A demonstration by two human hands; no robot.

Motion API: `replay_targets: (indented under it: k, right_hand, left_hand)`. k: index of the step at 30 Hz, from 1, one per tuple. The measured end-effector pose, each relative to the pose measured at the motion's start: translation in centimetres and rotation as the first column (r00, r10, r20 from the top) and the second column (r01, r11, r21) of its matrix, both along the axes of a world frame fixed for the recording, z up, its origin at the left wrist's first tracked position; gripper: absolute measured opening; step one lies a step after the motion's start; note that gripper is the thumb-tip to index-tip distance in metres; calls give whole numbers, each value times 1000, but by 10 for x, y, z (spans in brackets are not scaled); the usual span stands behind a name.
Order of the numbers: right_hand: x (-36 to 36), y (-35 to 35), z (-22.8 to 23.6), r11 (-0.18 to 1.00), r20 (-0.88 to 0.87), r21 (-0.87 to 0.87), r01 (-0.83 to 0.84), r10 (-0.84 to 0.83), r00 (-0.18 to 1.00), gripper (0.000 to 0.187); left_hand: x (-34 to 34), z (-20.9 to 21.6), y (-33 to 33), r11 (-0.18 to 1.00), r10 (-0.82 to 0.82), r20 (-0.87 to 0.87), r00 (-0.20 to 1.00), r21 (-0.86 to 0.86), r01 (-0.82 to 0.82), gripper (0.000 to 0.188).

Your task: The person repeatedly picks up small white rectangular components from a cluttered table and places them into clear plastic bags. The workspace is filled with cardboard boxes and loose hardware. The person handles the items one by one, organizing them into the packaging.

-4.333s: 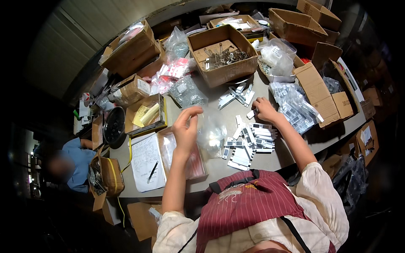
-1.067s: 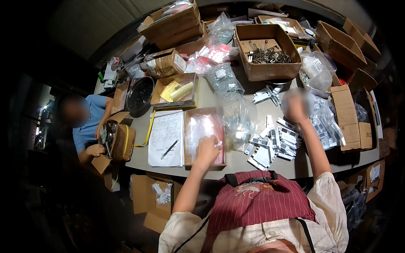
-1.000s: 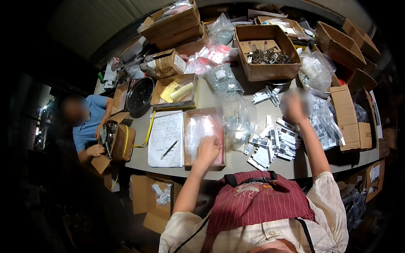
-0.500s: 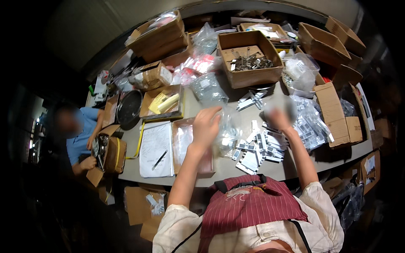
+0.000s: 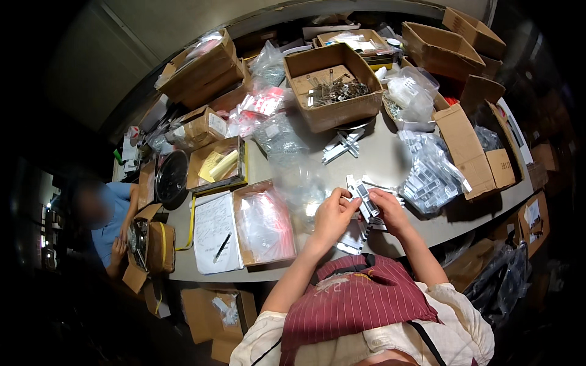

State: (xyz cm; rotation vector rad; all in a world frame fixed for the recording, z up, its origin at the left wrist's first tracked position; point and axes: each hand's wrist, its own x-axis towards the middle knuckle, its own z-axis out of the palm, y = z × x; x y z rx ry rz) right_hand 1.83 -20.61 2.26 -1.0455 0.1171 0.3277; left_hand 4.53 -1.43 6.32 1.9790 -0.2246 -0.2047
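Note:
In front of my apron, both hands are closed on a small white rectangular plastic part (image 5: 367,203) with a dark grey inset. My left hand (image 5: 332,215) grips its left side, thumb against it. On the other side, my right hand (image 5: 389,211) pinches it with thumb and fingers. Beneath them lies a pile of similar white parts (image 5: 352,239), partly hidden by my hands. A few more parts (image 5: 342,146) lie crossed farther back. To the right rests a clear bag of white and grey parts (image 5: 432,177).
A cardboard box of metal pieces (image 5: 339,91) stands behind. To the left are a box of clear bags (image 5: 264,222), papers (image 5: 210,235) with a pen (image 5: 222,247), and a tray with yellow paper (image 5: 213,165). A co-worker in a blue shirt (image 5: 110,213) works at far left.
My hands, earlier apart over the clear bag and the right side, have come down together over the pile and now hold a white part. The whole view has shifted slightly.

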Motion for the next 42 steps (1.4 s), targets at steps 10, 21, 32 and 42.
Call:
replay_targets:
  k: [10, 21, 32, 42]
  right_hand:
    - [-16, 10, -18, 965, 26, -154, 213, -212, 977, 29]
    - [-26, 19, 7, 980, -244, 174, 91, -47, 969, 37]
    - [-38, 24, 0, 980, -38, -60, 188, -191, 981, 33]
    - [-34, 18, 9, 968, -206, 176, 176, -139, 969, 28]
  left_hand:
    - [-8, -32, -4, 915, -109, -320, 941, -402, -30, 22]
    - [-22, -11, 1, 580, -360, -467, 808, -790, -198, 28]
    - [-17, -7, -1, 964, -29, 39, 999, -263, 39, 28]
    - [-14, -7, 13, 929, -297, 707, 642, 369, 23, 21]
